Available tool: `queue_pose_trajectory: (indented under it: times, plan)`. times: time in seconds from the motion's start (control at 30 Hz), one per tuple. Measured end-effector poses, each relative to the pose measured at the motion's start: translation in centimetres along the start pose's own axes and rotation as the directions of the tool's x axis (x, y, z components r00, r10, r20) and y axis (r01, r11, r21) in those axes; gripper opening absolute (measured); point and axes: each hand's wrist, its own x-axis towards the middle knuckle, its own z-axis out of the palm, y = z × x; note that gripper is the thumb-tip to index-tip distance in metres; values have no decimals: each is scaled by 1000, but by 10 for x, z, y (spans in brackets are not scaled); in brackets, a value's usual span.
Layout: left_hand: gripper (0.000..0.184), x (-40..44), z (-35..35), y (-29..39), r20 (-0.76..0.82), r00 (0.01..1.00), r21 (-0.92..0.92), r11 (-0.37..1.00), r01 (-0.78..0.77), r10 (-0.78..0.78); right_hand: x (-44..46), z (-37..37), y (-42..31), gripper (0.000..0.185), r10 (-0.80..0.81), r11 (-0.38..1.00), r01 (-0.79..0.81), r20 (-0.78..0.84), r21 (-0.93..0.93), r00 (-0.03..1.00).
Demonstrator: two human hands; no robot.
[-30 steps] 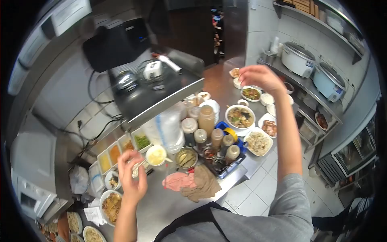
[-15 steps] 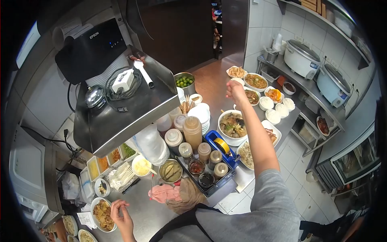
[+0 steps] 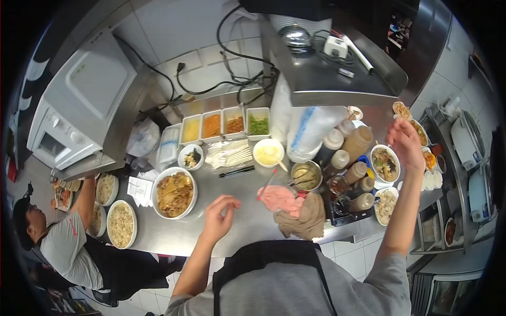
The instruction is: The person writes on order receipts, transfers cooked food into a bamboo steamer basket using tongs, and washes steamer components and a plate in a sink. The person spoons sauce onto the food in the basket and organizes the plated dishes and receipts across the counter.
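My left hand (image 3: 220,215) is over the steel counter with its fingers loosely bent and apart, holding nothing visible. To its left stands a white bowl of meat and onions in brown sauce (image 3: 175,193), not touched by it. My right hand (image 3: 405,141) hovers at the right, fingers loosely curled and a little apart, nothing seen in it. Just beside and below it is a bowl of soup with vegetables (image 3: 385,164). A bowl of fried rice (image 3: 387,206) lies nearer to me, left of my right forearm.
Sauce bottles (image 3: 356,141) fill a caddy. Pink cloth (image 3: 279,198) and brown cloth (image 3: 301,217) lie at the front. Behind are topping tubs (image 3: 259,124), wrapped chopsticks (image 3: 229,154) and a raised steel shelf (image 3: 342,97). A co-worker (image 3: 68,242) stands left beside bowls of rice (image 3: 122,224).
My view has swung left, bringing the co-worker and microwave in more fully. My left hand is now farther from the meat bowl. My right hand's fingers have loosened from a tighter curl.
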Motion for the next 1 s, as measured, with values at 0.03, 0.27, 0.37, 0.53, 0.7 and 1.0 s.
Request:
queue_pose_trajectory:
  times: [0.03,0.27,0.37,0.53,0.7,1.0]
  plan:
    - [17,-3,-4,-8,7,1000,-8,1000,10,-10,-8,16,-10,18,-21,1000,21,107,1,994]
    - [17,26,-10,-21,100,988,-126,987,-102,115,-46,135,-54,21,506,818,-221,482,-531,715]
    - [15,43,-3,-11,115,976,-207,965,-160,186,-52,163,-47,24,460,797,-53,547,-602,699]
    - [11,121,-20,36,8,885,-141,877,-459,465,-37,185,-85,23,448,658,216,605,-722,659]
    - [13,221,-35,128,-226,805,-444,678,-586,548,73,192,-155,26,-43,637,386,469,-668,882]
    - [17,218,-95,203,-308,526,211,596,-775,793,366,147,-162,50,-382,184,433,341,-883,859]
